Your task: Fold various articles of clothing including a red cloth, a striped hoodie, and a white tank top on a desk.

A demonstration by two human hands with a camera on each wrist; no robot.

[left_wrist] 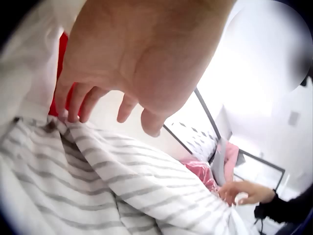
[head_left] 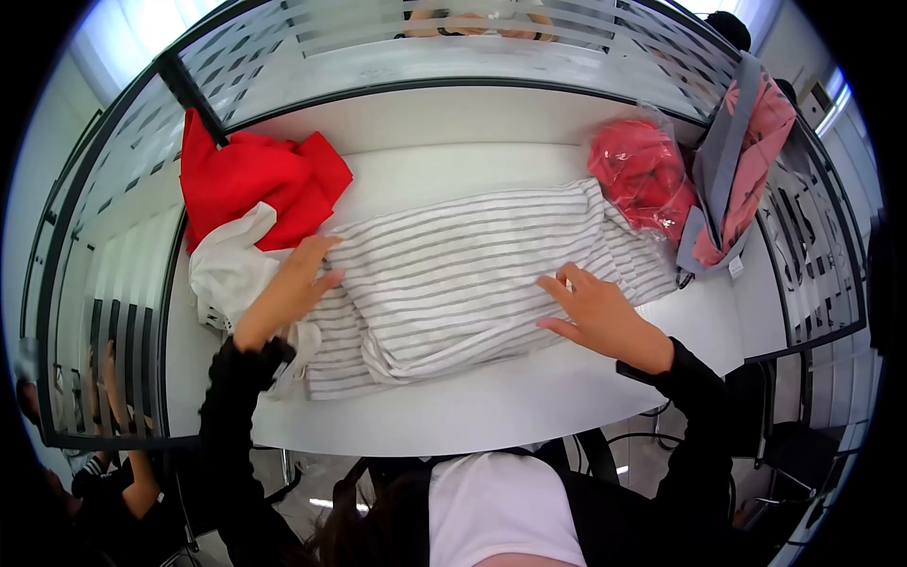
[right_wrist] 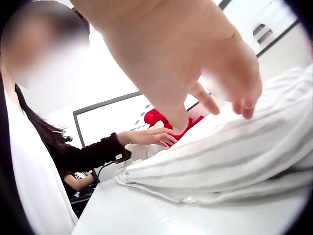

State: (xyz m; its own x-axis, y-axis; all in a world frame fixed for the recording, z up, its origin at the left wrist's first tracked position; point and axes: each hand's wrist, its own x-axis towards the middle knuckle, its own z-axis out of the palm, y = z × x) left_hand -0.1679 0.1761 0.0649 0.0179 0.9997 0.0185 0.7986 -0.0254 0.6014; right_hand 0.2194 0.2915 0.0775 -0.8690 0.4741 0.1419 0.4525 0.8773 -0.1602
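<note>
"Gripping anything, those hands?"

"No. The left hand (head_left: 288, 291) is open by the left edge of the striped cloth (head_left: 444, 283); the right hand (head_left: 609, 326), also open, is at its right side."

"Cloth's loosely folded on the table (head_left: 491, 425). Which step?"

"Straightening, I'd judge. Next calls for pinching an edge, evening the layers."

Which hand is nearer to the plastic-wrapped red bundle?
The right hand: it is in front of the bundle, at the striped cloth's right part; the left hand is across at its left end.
</note>
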